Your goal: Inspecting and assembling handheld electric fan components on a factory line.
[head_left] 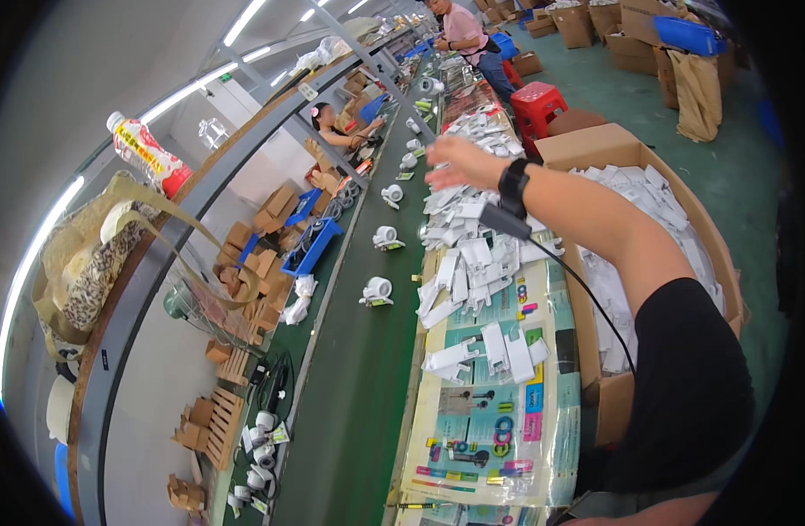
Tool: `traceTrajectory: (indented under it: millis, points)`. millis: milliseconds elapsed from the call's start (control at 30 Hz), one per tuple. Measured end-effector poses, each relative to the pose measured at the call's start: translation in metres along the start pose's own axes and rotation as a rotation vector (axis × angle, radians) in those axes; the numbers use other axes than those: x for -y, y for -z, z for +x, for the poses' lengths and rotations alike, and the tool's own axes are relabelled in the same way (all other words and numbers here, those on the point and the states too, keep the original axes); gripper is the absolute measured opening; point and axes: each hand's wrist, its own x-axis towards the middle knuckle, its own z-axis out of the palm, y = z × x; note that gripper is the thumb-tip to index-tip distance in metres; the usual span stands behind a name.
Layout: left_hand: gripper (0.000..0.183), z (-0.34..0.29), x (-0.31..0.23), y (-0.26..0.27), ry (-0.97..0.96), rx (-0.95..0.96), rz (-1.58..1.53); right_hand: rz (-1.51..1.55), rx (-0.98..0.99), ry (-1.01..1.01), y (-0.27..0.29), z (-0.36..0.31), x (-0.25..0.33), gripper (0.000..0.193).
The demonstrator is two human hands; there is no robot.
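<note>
My right hand (464, 164) reaches forward over the far part of a heap of white plastic parts (468, 263) on the workbench. Its fingers are stretched out and a little apart, and nothing shows in them. A black strap (514, 182) circles that wrist, and a dark module (505, 221) with a black cable hangs beside it. Nearer me, several loose white plastic pieces (507, 352) lie on the bench's printed cover (481, 421). My left hand is out of view.
To the left runs a green conveyor belt (336, 421) carrying white round devices (377, 291). A large cardboard box (595, 151) of white parts stands under my right arm, beside red stools (538, 103). Two people work farther along. A shelf (122, 368) rises at left.
</note>
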Motion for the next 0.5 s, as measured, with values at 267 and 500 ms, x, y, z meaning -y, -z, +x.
traceTrajectory:
  millis: [267, 500]
  points:
    - [0.032, 0.013, 0.039, 0.018, -0.44, 0.034, 0.66, -0.432, 0.833, -0.36, -0.063, -0.151, -0.055, 0.034]
    - [0.026, 0.018, 0.049, 0.012, -0.433, 0.097, 0.16, -0.726, 1.44, -0.327, -0.099, -0.234, -0.052, 0.039]
